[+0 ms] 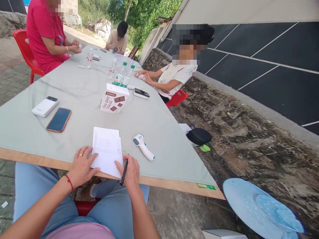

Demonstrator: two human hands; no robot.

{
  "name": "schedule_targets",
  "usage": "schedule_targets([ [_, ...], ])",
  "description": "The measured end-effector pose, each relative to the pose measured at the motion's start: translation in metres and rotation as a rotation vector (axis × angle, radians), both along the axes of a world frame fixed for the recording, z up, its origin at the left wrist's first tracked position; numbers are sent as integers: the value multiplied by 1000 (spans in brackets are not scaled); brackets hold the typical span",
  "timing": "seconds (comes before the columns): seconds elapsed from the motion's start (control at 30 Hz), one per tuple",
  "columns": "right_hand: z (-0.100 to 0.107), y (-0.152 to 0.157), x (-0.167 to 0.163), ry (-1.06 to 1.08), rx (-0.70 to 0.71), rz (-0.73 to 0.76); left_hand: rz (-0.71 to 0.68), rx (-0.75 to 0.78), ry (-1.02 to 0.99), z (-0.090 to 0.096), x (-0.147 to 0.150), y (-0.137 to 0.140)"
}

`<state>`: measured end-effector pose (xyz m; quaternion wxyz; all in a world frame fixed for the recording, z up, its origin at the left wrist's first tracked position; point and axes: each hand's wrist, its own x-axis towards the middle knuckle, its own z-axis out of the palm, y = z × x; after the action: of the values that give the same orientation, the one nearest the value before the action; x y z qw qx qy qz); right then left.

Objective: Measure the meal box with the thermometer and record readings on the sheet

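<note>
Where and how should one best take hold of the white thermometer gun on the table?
Probably by the slim handle of the white thermometer gun, coming from the near right side with the right hand. It lies on the table with its wider head away and its handle slanting towards the person's near right. The right hand holds a black pen, which may need setting down first.

pen [123,174]: smooth plastic | sheets [107,151]: matt paper | thermometer [145,148]: smooth plastic | stonework [224,132]: rough
</note>
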<state>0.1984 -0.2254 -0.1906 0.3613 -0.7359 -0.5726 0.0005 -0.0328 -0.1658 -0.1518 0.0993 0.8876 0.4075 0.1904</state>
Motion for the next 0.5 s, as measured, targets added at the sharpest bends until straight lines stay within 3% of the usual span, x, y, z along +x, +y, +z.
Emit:
schedule_targets([
  [0.17, 5, 9, 8, -38, -59, 51, 7, 35, 38, 3, 1, 1],
  [0.3, 14, 19, 11, -91, 30, 62, 7, 53, 59, 4, 1, -1],
  [0.4, 27, 40, 12, -171, 64, 138, 4, 24, 78, 7, 1, 0],
  [0.5, 37, 73, 11, -279, -8, 238, -42, -53, 86, 15, -1, 11],
])
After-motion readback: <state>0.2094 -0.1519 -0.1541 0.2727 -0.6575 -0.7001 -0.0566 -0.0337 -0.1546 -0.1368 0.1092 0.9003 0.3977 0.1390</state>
